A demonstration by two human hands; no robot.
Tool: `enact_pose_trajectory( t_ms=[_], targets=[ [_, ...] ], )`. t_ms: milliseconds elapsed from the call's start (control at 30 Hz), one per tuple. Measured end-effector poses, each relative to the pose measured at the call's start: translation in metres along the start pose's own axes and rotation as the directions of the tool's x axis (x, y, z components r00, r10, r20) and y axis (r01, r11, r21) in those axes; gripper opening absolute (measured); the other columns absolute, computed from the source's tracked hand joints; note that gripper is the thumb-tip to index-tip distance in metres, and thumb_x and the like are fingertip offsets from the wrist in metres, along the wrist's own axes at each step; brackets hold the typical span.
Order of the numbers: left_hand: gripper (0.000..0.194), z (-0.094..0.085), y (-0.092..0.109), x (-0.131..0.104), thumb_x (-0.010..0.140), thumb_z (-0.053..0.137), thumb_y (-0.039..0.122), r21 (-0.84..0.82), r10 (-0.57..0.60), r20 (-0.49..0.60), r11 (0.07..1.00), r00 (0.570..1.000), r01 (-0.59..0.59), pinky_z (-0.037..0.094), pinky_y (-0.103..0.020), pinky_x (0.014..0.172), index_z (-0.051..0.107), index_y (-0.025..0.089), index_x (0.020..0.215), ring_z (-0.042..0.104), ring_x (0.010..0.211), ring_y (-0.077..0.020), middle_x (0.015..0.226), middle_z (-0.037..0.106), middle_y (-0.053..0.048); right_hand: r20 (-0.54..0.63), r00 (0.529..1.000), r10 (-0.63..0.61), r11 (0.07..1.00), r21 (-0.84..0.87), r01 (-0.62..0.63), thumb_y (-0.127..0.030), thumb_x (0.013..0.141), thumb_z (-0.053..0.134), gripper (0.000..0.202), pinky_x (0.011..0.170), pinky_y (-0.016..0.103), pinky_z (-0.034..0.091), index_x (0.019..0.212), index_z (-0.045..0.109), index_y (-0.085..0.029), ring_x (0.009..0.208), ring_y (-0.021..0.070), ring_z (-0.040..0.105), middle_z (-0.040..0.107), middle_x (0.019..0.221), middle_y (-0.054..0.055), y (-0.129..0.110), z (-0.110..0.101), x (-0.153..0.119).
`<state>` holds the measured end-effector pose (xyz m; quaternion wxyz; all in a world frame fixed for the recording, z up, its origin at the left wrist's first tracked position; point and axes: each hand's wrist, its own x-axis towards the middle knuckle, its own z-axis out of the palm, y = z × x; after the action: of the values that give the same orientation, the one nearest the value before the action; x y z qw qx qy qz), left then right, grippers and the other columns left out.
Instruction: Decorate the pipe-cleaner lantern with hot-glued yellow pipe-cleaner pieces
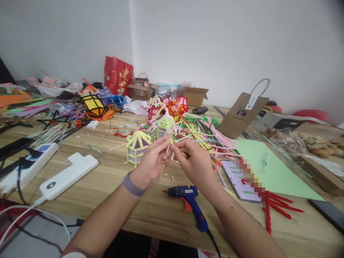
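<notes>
My left hand (156, 157) is closed round a thin pale stick (162, 171) that points down toward the table. Close against it, my right hand (188, 157) pinches at a small yellow piece (171, 142) near the stick's top. Left of my hands stands a small yellow-and-purple lantern (137, 147). Just behind my fingers is another lantern (163, 127) in pale green, purple and pink. A blue glue gun (188, 200) lies below my right hand, its nozzle pointing left.
Pink and green pipe cleaners (217, 134) spread behind my right hand. A phone (242, 181), red pipe cleaners (279, 206) and green paper (282, 170) lie at the right. A white power bank (69, 176) and power strip (29, 166) sit left. A paper bag (238, 114) stands behind.
</notes>
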<state>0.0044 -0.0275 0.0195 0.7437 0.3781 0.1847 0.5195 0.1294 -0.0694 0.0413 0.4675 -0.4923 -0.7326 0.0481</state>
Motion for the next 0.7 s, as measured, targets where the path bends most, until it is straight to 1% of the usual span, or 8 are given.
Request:
enact_pose_trajectory(
  t_ms=[100, 200, 333, 433, 533, 600, 700],
  targets=[
    [0.027, 0.0001, -0.0012, -0.0006, 0.066, 0.076, 0.027, -0.062, -0.04, 0.012, 0.997, 0.999, 0.041, 0.021, -0.014, 0.039, 0.055, 0.015, 0.077, 0.033, 0.04, -0.0007, 0.057, 0.05, 0.007, 0.002, 1.0, 0.0, 1.0, 0.022, 0.0, -0.026, 0.087, 0.055, 0.012, 0.054, 0.02, 0.044, 0.076, 0.057, -0.023, 0.057, 0.0138, 0.067, 0.071, 0.065, -0.001, -0.0001, 0.0004, -0.0002],
    [0.026, 0.0007, -0.0019, -0.0016, 0.067, 0.076, 0.026, -0.095, -0.07, 0.01, 0.993, 0.997, 0.071, 0.021, -0.014, 0.038, 0.053, 0.015, 0.074, 0.03, 0.038, -0.0005, 0.053, 0.046, 0.008, 0.035, 0.999, 0.02, 0.995, 0.092, -0.023, -0.026, 0.087, 0.056, 0.012, 0.056, 0.021, 0.046, 0.076, 0.057, -0.022, 0.061, 0.0144, 0.069, 0.073, 0.068, 0.0, 0.0015, 0.0011, 0.0006],
    [0.025, 0.0024, -0.0026, -0.0033, 0.069, 0.075, 0.028, -0.063, -0.031, 0.031, 0.997, 0.999, 0.033, 0.019, -0.012, 0.037, 0.055, 0.014, 0.073, 0.026, 0.037, -0.0003, 0.047, 0.039, 0.01, 0.081, 0.994, 0.072, 0.967, 0.239, -0.09, -0.028, 0.087, 0.056, 0.014, 0.056, 0.022, 0.047, 0.074, 0.055, -0.022, 0.057, 0.014, 0.068, 0.072, 0.064, -0.001, 0.002, 0.0011, 0.0029],
    [0.025, 0.0036, -0.0031, -0.0043, 0.07, 0.075, 0.03, -0.051, 0.016, 0.041, 0.999, 0.999, -0.014, 0.019, -0.012, 0.037, 0.06, 0.013, 0.079, 0.028, 0.038, 0.0001, 0.05, 0.042, 0.009, 0.087, 0.991, 0.101, 0.944, 0.306, -0.123, -0.03, 0.086, 0.057, 0.015, 0.051, 0.021, 0.046, 0.073, 0.054, -0.022, 0.051, 0.0131, 0.066, 0.069, 0.057, -0.002, -0.0001, -0.0002, 0.0045],
    [0.028, 0.0048, -0.0032, -0.0049, 0.072, 0.073, 0.033, -0.06, 0.033, 0.019, 0.998, 0.999, -0.031, 0.02, -0.012, 0.037, 0.061, 0.013, 0.088, 0.032, 0.039, -0.0002, 0.056, 0.046, 0.008, 0.084, 0.991, 0.103, 0.944, 0.307, -0.124, -0.029, 0.085, 0.057, 0.015, 0.05, 0.02, 0.044, 0.072, 0.055, -0.022, 0.049, 0.0123, 0.065, 0.067, 0.054, -0.003, -0.0019, -0.002, 0.0052],
    [0.027, 0.0052, -0.0031, -0.0054, 0.073, 0.073, 0.034, -0.05, 0.038, 0.017, 0.998, 0.999, -0.037, 0.02, -0.012, 0.037, 0.058, 0.015, 0.085, 0.033, 0.039, -0.0003, 0.058, 0.048, 0.007, 0.082, 0.991, 0.108, 0.952, 0.279, -0.126, -0.028, 0.085, 0.058, 0.014, 0.051, 0.02, 0.044, 0.072, 0.055, -0.021, 0.049, 0.0119, 0.064, 0.068, 0.055, -0.003, -0.0021, -0.003, 0.0052],
    [0.027, 0.0047, -0.0031, -0.0059, 0.071, 0.075, 0.03, -0.033, 0.038, 0.026, 0.999, 0.999, -0.038, 0.019, -0.011, 0.037, 0.053, 0.016, 0.078, 0.03, 0.038, 0.0, 0.055, 0.047, 0.008, 0.082, 0.99, 0.111, 0.962, 0.241, -0.128, -0.027, 0.085, 0.058, 0.013, 0.052, 0.02, 0.044, 0.073, 0.057, -0.021, 0.051, 0.0118, 0.065, 0.069, 0.058, -0.003, -0.0014, -0.0036, 0.0044]
  ],
)
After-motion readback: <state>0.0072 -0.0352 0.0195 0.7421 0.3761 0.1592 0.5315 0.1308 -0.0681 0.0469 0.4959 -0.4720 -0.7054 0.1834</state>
